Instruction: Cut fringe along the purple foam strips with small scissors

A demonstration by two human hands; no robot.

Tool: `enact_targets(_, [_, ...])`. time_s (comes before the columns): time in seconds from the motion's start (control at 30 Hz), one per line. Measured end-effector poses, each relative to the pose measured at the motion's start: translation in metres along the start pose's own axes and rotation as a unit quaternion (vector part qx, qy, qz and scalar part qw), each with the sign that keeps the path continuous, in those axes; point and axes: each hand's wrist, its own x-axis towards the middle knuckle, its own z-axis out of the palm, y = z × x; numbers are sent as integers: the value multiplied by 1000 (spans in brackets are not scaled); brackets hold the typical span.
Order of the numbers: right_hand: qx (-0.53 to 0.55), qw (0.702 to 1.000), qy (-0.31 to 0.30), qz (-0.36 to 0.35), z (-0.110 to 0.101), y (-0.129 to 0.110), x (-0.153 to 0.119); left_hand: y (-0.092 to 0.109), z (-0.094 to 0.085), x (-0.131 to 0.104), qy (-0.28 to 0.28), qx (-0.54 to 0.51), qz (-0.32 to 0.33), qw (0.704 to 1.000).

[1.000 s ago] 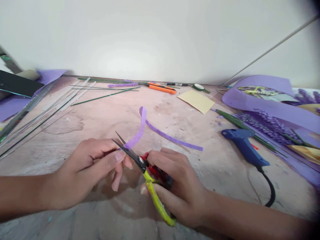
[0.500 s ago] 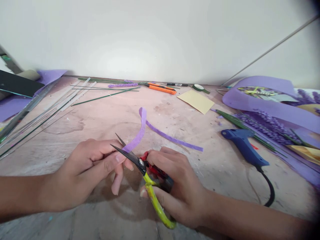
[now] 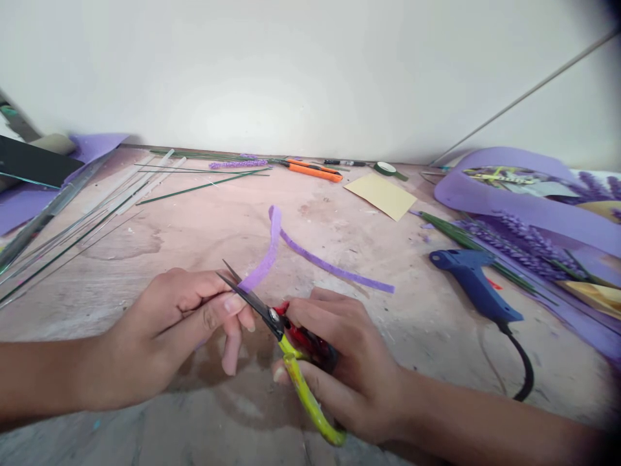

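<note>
A narrow purple strip (image 3: 272, 249) rises from my left fingertips, folds over at its top and trails right along the table. My left hand (image 3: 169, 330) pinches its near end between thumb and index finger, the other fingers hanging loosely. In my right hand (image 3: 339, 356) are scissors (image 3: 279, 327) with black blades and yellow and red handles. The blades, slightly parted, lie across the strip right beside my left thumb. Part of the red handle is hidden by my right fingers.
A blue glue gun (image 3: 470, 285) with a black cord lies at the right, near purple flower stems (image 3: 519, 249) and purple sheets. Behind are an orange cutter (image 3: 314, 170), yellow card (image 3: 381, 195) and green tape (image 3: 387, 169). Thin wires and clear sticks (image 3: 150, 184) lie left.
The scissor blades have come closer together over the strip. The strip's upright part has shifted slightly left. Both hands have barely moved.
</note>
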Motion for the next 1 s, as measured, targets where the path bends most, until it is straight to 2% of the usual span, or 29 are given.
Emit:
enact_targets(0.2, [3, 1000, 3, -3, 0, -2, 1, 3, -1, 2, -17, 20, -9, 1000])
enact_targets(0.47, [-15, 999, 30, 15, 0, -3, 3, -4, 2, -1, 5, -67, -87, 994])
enact_targets(0.7, [-33, 999, 32, 16, -1, -7, 7, -5, 2, -2, 44, -90, -67, 993])
enact_targets(1.0, [-53, 998, 21, 20, -1, -9, 7, -9, 2, -4, 19, -72, -83, 994])
